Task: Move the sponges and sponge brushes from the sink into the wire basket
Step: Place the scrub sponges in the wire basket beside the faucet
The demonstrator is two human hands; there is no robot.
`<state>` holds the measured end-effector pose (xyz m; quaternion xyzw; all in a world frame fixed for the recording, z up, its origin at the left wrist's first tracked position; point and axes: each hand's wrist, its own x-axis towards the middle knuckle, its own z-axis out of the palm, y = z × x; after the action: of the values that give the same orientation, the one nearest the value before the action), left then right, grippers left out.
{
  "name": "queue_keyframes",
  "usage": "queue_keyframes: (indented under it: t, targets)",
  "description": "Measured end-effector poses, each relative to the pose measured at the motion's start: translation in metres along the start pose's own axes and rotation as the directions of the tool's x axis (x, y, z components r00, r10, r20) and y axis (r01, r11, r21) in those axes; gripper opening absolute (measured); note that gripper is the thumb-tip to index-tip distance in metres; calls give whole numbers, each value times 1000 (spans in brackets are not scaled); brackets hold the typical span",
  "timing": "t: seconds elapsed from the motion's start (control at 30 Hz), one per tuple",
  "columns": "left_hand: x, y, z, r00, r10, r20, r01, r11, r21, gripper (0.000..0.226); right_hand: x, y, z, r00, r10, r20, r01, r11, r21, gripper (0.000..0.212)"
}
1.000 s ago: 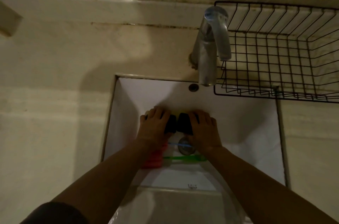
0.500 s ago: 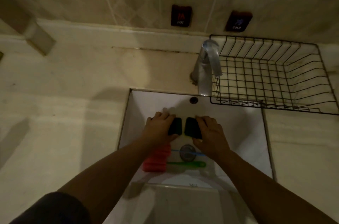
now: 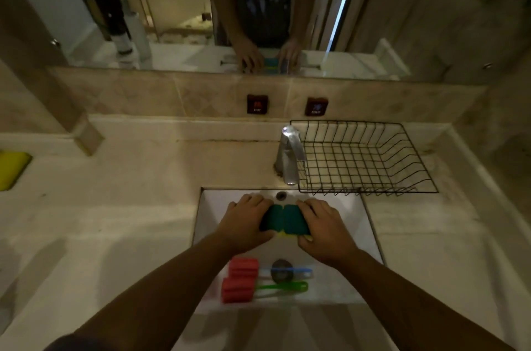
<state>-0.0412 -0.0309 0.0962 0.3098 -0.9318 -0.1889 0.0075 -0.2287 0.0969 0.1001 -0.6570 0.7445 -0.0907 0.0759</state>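
Sponges [image 3: 284, 220] rising from sink [image 3: 347, 207] | left hand [image 3: 244, 224], right hand [image 3: 321, 228] each gripping one | next: carrying right to basket [image 3: 365, 158]

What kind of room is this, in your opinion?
Most likely a bathroom: a white sink set in a stone counter, a chrome tap, a wide wall mirror above it, and hot and cold signs on the tiles.

Left hand [image 3: 244, 224] and right hand [image 3: 324, 231] each grip a green sponge [image 3: 284, 220] over the sink [image 3: 365, 224]; wire basket [image 3: 365, 158] empty.
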Motion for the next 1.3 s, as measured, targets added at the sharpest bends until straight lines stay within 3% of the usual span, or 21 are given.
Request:
queue_keyframes:
  t: [0.47, 0.83, 0.93, 1.03, 1.13, 1.3]
  targets:
    - [25, 43, -95, 974, 123, -190, -119, 992, 32, 57, 16, 6, -101, 985, 1, -175, -7, 1000, -31, 74]
    - [103, 102, -92, 934, 217, -283, -174, 970, 169, 61, 31, 95, -140, 982, 6, -187, -11, 1000, -27, 74]
    - [136, 117, -88, 953, 167, -255, -148, 985, 92, 62, 42, 129, -146, 983, 6, -183, -4, 1000, 15, 75]
    - [167, 121, -80, 983, 123, -139, -124, 992, 6, 65, 58, 162, -140, 990, -18, -142, 19, 1000, 7, 79]
    - [193, 121, -68, 997, 67, -46, -67, 998, 7, 68, 77, 191, -121, 996, -31, -81, 34, 999, 30, 82]
    - [231, 118, -39, 999, -20, -32, 21, 999, 31, 68, 114, 228, -88, 999, -34, -7, 35, 997, 75, 77]
